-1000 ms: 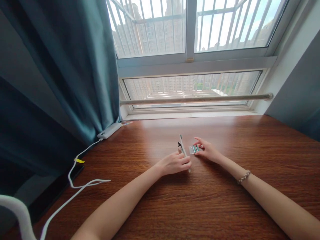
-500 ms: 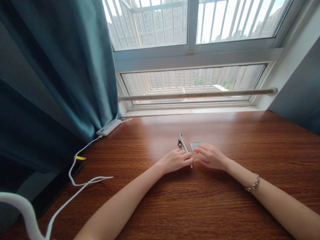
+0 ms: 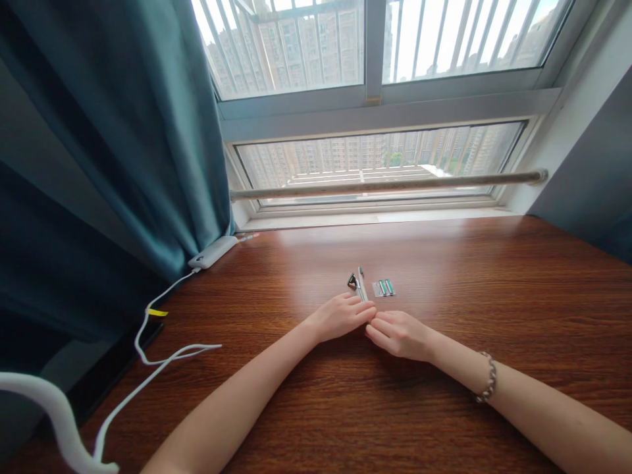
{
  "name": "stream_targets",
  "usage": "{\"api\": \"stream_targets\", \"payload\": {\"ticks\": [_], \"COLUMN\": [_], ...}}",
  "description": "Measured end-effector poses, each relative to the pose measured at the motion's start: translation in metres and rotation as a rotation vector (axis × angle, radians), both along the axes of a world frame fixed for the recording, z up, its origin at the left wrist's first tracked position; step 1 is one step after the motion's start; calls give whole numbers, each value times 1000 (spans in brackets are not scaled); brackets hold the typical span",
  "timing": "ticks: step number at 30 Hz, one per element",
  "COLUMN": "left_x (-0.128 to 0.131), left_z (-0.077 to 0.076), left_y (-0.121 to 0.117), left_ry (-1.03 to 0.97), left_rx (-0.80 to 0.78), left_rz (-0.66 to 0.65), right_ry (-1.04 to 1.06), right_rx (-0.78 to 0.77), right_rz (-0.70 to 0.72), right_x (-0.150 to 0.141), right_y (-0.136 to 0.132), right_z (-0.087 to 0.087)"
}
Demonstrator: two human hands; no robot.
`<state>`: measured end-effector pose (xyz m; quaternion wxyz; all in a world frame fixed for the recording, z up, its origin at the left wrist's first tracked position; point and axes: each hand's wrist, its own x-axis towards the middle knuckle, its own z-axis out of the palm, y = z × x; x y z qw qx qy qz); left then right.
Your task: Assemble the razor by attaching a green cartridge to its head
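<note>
While left fingers (image 3: pixel 361 314) clamp toothbrush (image 3: pixel 362 280) and razor (image 3: pixel 352 282), heads jutting ahead, whether right fingers (image 3: pixel 379 334) grip is unclear.

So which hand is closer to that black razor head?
The left hand: it's just below the razor head in view, while the right hand is farther off, down and to the right.

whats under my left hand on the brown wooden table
Your left hand covers the lower parts of a slim white toothbrush and a black-headed razor; both heads stick out beyond the fingers. The handle ends, and anything else beneath, are hidden.
</note>
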<state>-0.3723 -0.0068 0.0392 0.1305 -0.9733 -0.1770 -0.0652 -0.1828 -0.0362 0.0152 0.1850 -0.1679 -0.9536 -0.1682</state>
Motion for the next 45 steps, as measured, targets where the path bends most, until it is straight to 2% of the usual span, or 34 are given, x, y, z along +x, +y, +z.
{"api": "stream_targets", "payload": {"ticks": [5,12,19,23,27,32,40,45], "left_x": [-3,-7,-9,-10,-10,-9,-3,0], "left_z": [-10,-13,-20,-20,-19,-18,-17,-18], "left_y": [3,5,11,11,11,12,14,14], "left_ry": [-104,-98,-136,-129,-113,-100,-80,-74], "left_rx": [-79,-38,-23,-23,9,0,-26,-1], "left_rz": [152,94,47,25,20,6,-12,-24], "right_ry": [-39,5,162,285,506,490,551,480], "right_rx": [16,-42,-263,-450,-494,-526,-472,-325], "right_rz": [31,-13,-66,-60,-244,-371,-608,-880], "right_x": [0,1,1,7,25,39,36,39], "right_y": [0,5,9,17,38,56,52,50], "right_z": [4,-3,-7,-5,-7,-16,-22,-17]}}
